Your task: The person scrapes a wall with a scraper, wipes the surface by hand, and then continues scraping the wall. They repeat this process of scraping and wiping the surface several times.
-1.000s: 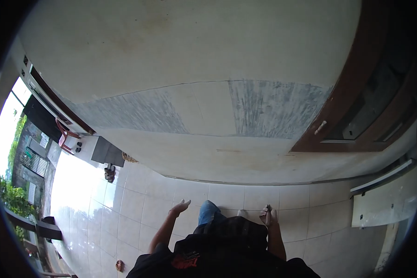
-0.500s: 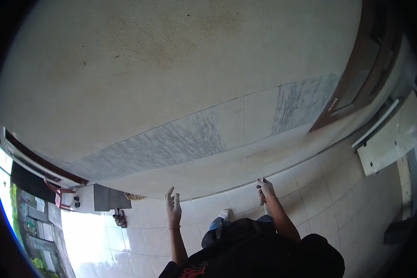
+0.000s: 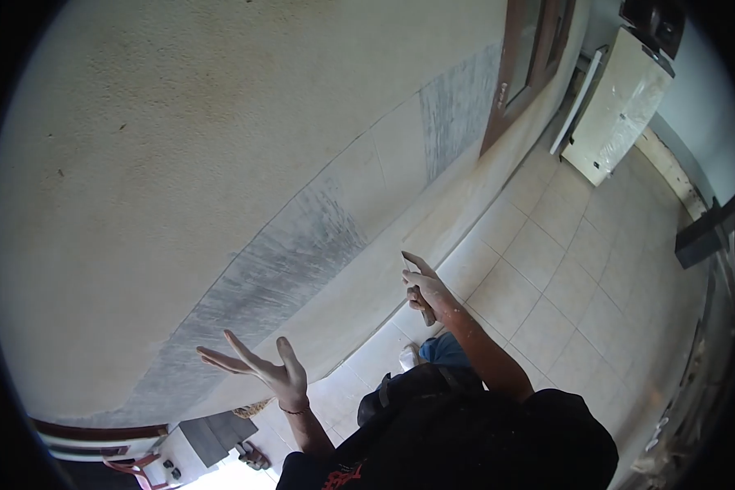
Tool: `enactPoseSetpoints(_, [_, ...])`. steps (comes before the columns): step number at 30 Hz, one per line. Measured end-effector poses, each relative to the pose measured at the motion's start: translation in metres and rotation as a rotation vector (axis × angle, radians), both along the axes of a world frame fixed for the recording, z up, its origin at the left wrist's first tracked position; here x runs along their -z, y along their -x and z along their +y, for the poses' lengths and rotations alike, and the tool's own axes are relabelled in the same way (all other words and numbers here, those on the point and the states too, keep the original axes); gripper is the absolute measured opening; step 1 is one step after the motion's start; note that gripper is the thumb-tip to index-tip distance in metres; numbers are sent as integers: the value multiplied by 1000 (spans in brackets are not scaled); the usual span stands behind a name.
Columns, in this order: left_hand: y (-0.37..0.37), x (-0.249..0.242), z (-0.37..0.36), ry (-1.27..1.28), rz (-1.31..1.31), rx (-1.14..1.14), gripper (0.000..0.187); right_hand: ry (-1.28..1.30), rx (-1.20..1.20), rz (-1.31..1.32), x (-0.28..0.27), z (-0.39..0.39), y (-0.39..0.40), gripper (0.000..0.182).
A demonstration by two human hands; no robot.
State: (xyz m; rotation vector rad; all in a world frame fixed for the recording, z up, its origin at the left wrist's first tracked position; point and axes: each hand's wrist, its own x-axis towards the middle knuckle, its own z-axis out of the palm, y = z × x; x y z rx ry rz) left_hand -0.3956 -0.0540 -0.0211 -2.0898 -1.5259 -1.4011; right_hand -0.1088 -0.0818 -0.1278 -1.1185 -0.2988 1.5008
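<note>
My left hand (image 3: 268, 371) is raised in front of the wall with its fingers spread, holding nothing. A whitish coating covers its fingers. My right hand (image 3: 429, 294) is wrapped round a putty knife (image 3: 412, 262), whose flat metal blade points up and left past the fingers. The knife's handle end shows below the palm. Before both hands stands a pale wall (image 3: 180, 147) with a band of streaked grey patches (image 3: 273, 265) and a plain pale part between them. Neither hand appears to touch the wall.
Tiled floor (image 3: 539, 261) runs along the wall. A brown-framed window or door (image 3: 524, 73) is at the upper right, near a plastic-wrapped pale panel (image 3: 616, 110). Sandals (image 3: 251, 456), a grey mat (image 3: 208, 434) and a reddish chair (image 3: 135, 471) are at the lower left.
The view has turned, so the wall band now slopes more steeply. My left hand's fingers have spread and tilted left. My right hand is higher in view, with the blade showing more clearly.
</note>
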Motion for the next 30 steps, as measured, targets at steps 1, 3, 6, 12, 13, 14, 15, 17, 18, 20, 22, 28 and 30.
enactPoseSetpoints(1, [-7,2,4,0,9,18,67,-22,37,-14,-7,3,2,50])
enactPoseSetpoints(3, [-29,1,8,-54,-54,114,57,-84,96,-5,-17,1,3,51])
enactPoseSetpoints(6, [-49,23,0,231,-147,422,34,-198,137,-25,-24,1,10,53])
enactPoseSetpoints(12, [-91,71,-4,923,-786,686,19,-201,119,-289,-32,-18,50,50])
enactPoseSetpoints(13, [-93,79,-4,1008,-876,698,20,-172,126,-342,-24,-21,57,47])
enactPoseSetpoints(14, [-95,85,-4,1090,-967,712,21,-162,132,-373,-24,-23,63,40])
enactPoseSetpoints(15, [-95,89,-3,1092,-904,729,21,-193,131,-401,-20,-24,69,39])
enactPoseSetpoints(17, [-94,92,-3,1095,-781,758,21,-208,95,-492,-16,-27,79,38])
enactPoseSetpoints(18, [-94,92,-5,1076,-800,753,21,-213,102,-518,-17,-28,84,38])
enactPoseSetpoints(20, [-92,92,-6,1033,-845,737,20,-226,107,-573,-17,-30,90,38])
enactPoseSetpoints(22, [-86,98,-7,1046,-957,720,19,-241,78,-604,-11,-30,89,32])
enactPoseSetpoints(28, [-87,106,-14,1030,-1130,671,18,-135,-2,-467,-6,-33,82,15])
enactPoseSetpoints(30, [-96,101,-18,1037,-1126,649,19,-121,-21,-466,-9,-33,79,11])
